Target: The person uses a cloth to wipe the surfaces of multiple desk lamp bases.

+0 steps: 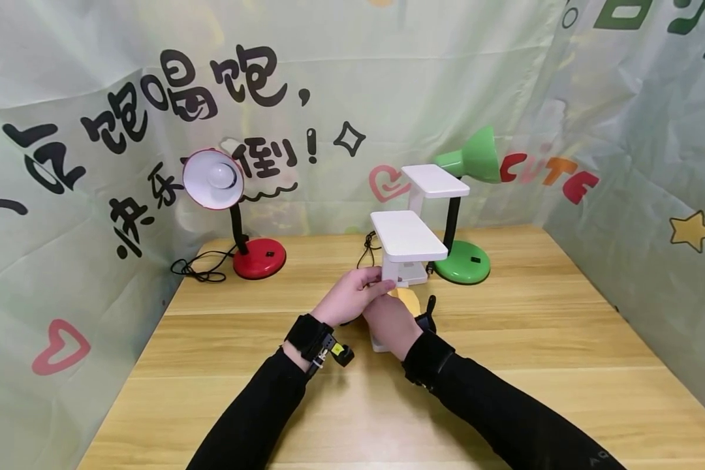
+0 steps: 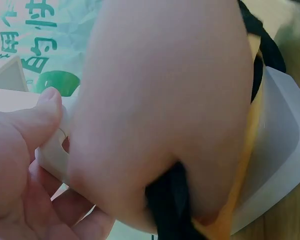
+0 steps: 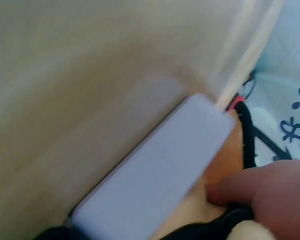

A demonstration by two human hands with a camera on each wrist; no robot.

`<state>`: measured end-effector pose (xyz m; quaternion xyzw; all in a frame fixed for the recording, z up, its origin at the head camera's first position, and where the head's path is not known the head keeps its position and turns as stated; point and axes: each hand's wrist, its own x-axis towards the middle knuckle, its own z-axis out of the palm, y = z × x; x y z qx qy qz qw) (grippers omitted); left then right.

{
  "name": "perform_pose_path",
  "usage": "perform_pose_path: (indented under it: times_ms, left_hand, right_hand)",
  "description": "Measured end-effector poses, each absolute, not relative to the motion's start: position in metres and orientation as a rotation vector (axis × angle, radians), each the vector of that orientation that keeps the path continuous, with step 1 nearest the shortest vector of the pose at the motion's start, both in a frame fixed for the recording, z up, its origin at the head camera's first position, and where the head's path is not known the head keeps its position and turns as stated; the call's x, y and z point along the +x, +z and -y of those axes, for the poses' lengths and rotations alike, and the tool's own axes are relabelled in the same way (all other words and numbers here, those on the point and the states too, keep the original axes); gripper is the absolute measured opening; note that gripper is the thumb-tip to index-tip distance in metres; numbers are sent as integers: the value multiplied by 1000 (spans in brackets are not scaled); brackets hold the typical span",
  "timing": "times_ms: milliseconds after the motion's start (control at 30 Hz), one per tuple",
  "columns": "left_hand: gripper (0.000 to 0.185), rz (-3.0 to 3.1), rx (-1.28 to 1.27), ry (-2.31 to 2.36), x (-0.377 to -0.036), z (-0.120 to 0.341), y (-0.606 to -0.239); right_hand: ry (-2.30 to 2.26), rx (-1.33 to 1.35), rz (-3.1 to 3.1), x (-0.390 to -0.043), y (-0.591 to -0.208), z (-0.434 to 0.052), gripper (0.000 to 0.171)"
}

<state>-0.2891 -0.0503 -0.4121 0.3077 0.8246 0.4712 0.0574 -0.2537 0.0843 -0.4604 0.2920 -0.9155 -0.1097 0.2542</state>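
A white two-tier shoe stand stands mid-table, its flat top joined to a lower base by a post. My left hand grips the post below the top plate, with the thumb on one side and fingers behind, as the left wrist view shows. Just in front, my right hand holds a sandal with a yellow footbed and black straps. The sandal lies low over the base, under the top plate. Most of it is hidden behind my right hand.
Behind is a second white stand. A green desk lamp rises beside it at the back right, and a red desk lamp with a coiled black cord stands at the back left. Printed cloth encloses the wooden table.
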Motion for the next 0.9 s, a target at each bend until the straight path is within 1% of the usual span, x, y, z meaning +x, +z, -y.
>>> perform_pose_path:
  times_ms: [167, 333, 433, 567, 667, 733, 900]
  left_hand:
    - [30, -2461, 919, 1446, -287, 50, -413]
    - [38, -2470, 949, 1435, -289, 50, -414]
    - [41, -2469, 956, 1441, -291, 50, -414]
    - [41, -2467, 944, 1444, -290, 51, -415]
    - [40, -2466, 943, 1448, -291, 51, -415]
    - [40, -2467, 942, 1453, -291, 51, -416]
    - [39, -2461, 939, 1452, -290, 51, -414]
  right_hand:
    - [-221, 828, 2573, -231, -455, -85, 7]
    - [-124, 841, 2675, -195, -446, -88, 4]
    - [-114, 829, 2685, -176, -444, -89, 6]
    - [-137, 817, 2614, -162, -445, -90, 10]
    - [-157, 804, 2571, -163, -449, -90, 10]
    - [-155, 797, 2573, -171, -450, -89, 10]
    - [-144, 796, 2611, -205, -452, -86, 7]
